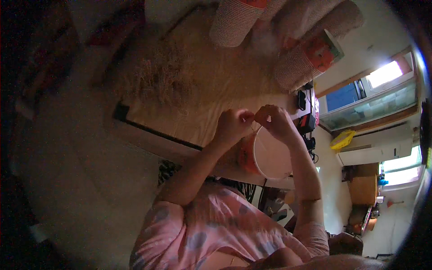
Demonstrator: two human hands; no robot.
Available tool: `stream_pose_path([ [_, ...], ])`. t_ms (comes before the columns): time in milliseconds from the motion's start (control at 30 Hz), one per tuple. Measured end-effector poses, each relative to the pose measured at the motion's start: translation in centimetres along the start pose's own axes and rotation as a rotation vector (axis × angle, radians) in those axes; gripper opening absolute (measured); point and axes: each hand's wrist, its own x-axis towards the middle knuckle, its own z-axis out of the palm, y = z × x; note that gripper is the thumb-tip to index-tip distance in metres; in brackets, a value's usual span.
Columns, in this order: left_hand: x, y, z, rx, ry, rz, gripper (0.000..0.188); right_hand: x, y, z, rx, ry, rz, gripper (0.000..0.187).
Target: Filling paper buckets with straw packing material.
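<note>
My left hand (233, 124) and my right hand (275, 120) meet just above a paper bucket (272, 155), fingertips of both pinched together. What they pinch is too small to make out; a thin pale strand seems to run from my left fingers toward the bucket's rim. The bucket is white inside and orange outside, tilted with its mouth turned to me, at the table's near edge. A loose heap of thin, wiry strands (164, 74) lies on the wooden table (211, 96) beyond my left hand.
Tall stacks of nested buckets stand at the back, one stack (236, 22) in the middle and another stack (306, 60) to the right. Small black devices (307, 121) and cables sit right of my right hand. A yellow object (343, 140) lies farther right, below a window.
</note>
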Motion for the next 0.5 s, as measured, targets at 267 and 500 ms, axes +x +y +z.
stream_pose_path([
  [267,-0.3,0.3,-0.2,0.159,0.020,0.067,0.020,-0.2,1.1,0.1,-0.050,0.084,-0.030,0.008],
  [500,0.7,-2.6,-1.1,-0.493,-0.197,-0.328,0.027,-0.3,0.2,-0.9,0.083,0.022,0.068,0.010],
])
